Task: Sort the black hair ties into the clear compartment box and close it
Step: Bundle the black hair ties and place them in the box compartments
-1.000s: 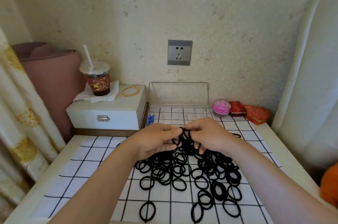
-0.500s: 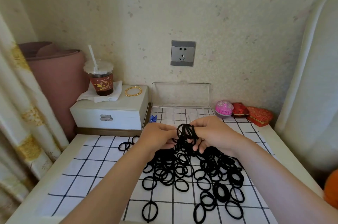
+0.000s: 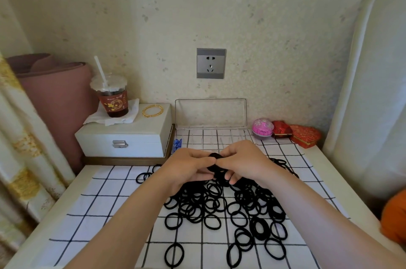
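**A:** Hands?

**B:** Both are curled and meet at the far edge of the pile. Left hand (image 3: pixel 189 167) and right hand (image 3: pixel 243 163) each pinch the same bunch (image 3: pixel 216 166) of black ties, thumbs on top. The bunch sits between the two hands and fingers hide part of it. Can't read a count.

**A:** Is the bunch clear of the pile?

**B:** Can't tell. Its lower loops hang right at the pile's top layer.

**A:** Rest of the ties?

**B:** Loose pile (image 3: pixel 230 202) on the grid cloth (image 3: pixel 109 202), under the hands and nearer the camera. Rings overlap in the middle, with singles scattered toward the near edge. A few strays (image 3: pixel 142 177) lie left of the left wrist, and more lie behind the right wrist.

**A:** Box?

**B:** Box (image 3: pixel 219 136) is just beyond the hands, against the wall. Its lid (image 3: pixel 211 112) stands upright, open. The compartments run in a row, and only the cloth grid shows through the clear base. The knuckles hide its near edge. The bunch is held just short of the box, not over it.

**A:** Around it?

**B:** White case (image 3: pixel 125 139) left of the box, carrying a cup (image 3: pixel 113 99) with a straw on a napkin, plus a gold bangle (image 3: pixel 152 110). Blue clip (image 3: pixel 178 143) between case and box. Pink tin (image 3: pixel 262 127) and two red boxes (image 3: pixel 305 135) right of the box. Socket (image 3: pixel 211 63) on the wall above the lid.
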`<state>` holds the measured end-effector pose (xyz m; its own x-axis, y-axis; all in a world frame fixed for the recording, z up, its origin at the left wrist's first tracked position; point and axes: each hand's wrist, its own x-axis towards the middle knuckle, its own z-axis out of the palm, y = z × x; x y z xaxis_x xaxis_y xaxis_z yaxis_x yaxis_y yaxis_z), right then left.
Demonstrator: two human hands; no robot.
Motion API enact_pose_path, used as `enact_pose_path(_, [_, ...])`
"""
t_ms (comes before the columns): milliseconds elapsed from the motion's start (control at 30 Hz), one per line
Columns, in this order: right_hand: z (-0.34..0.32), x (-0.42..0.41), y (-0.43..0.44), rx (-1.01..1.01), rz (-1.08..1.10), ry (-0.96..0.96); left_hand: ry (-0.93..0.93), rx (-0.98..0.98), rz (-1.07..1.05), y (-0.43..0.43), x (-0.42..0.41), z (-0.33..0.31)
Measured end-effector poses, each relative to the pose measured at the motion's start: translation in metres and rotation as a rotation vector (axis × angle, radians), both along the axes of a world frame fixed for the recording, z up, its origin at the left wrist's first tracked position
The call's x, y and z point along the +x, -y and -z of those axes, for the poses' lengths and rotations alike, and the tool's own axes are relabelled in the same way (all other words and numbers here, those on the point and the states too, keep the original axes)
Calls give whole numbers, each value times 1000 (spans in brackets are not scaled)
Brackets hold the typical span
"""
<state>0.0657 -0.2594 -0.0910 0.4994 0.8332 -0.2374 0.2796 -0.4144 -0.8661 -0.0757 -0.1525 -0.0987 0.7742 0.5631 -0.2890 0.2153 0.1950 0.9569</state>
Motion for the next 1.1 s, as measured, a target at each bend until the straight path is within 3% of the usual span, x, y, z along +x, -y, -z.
enact_pose_path(167, [-11, 1, 5, 194, -16, -492, 38, 22, -105, -5, -1, -3])
enact_pose_path(300, [-12, 5, 6, 186, 42, -402, 46, -1, -196, -9, -4, -4])
enact_pose_path(400, [-13, 6, 6, 209, 87, -322, -8, 105, -276, -10, -4, -4])
enact_pose_path(533, [-25, -1, 8, 369, -40, -481, -44, 181, -246, -7, -4, -1])
enact_pose_path(633, [-24, -11, 5, 344, -65, -308, 19, 74, -120, -3, -2, -4])
enact_pose_path(767, [-14, -12, 1, 309, 64, 1, 91, -87, -60, -4, -2, -6])
enact_pose_path(967, [-12, -10, 0, 368, 113, 108, 153, -208, 41, -3, -4, -11])
enact_pose_path(1100, [-10, -8, -2, 368, 101, 154, 114, -84, 100, -2, -5, -10])
